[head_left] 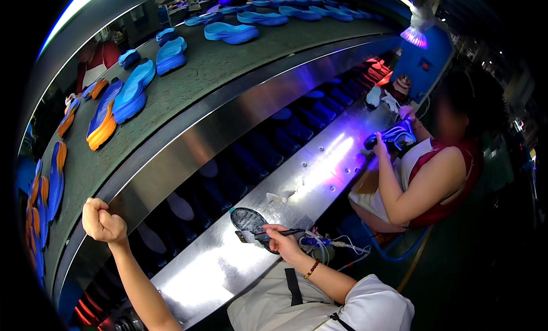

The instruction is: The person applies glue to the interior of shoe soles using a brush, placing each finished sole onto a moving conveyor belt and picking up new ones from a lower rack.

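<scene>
My left hand (104,220) is closed in a fist beside the steel edge of the conveyor; whether anything is inside it is hidden. My right hand (285,245) is closed around a thin dark pen-like tool (294,232). That hand is over a dark shoe (249,219), which lies with its patterned sole facing up on the metal ledge (197,285). The hand covers the near end of the shoe.
A green conveyor belt (211,68) carries several blue and orange shoe soles (133,91). Below it, dark shoes stand in a row. White tubes (342,245) hang by my right wrist. At the right a seated co-worker (439,177) holds a shoe (397,134) under a lamp (415,37).
</scene>
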`<state>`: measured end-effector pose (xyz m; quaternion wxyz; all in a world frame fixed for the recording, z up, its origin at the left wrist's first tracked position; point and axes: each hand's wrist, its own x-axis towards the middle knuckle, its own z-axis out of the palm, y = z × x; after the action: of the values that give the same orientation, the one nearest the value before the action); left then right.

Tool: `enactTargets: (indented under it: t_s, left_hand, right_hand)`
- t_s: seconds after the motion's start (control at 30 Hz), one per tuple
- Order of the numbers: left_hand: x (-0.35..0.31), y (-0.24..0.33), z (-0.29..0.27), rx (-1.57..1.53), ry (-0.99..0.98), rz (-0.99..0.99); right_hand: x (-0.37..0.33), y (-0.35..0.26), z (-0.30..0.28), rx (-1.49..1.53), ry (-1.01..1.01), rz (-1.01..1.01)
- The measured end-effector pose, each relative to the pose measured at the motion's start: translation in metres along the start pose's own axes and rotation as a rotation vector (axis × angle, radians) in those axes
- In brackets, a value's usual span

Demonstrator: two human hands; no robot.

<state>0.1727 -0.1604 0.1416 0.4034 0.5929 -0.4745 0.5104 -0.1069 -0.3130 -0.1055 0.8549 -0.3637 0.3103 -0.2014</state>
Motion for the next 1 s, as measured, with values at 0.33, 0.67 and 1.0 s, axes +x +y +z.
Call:
enactTargets:
  t_s: [0.33, 0.67, 1.0]
  left_hand:
    - [0.007, 0.004, 0.0, 0.085, 0.035, 0.093]
    - [0.009, -0.003, -0.01, 0.07, 0.035, 0.073]
    - [0.01, -0.001, -0.005, 0.03, 0.036, 0.095]
  right_hand:
    - [0.004, 0.002, 0.0, 0.064, 0.006, 0.003]
    - [-0.002, 0.009, 0.008, 0.08, 0.031, -0.021]
    - [-0.001, 0.009, 0.004, 0.1, 0.03, -0.016]
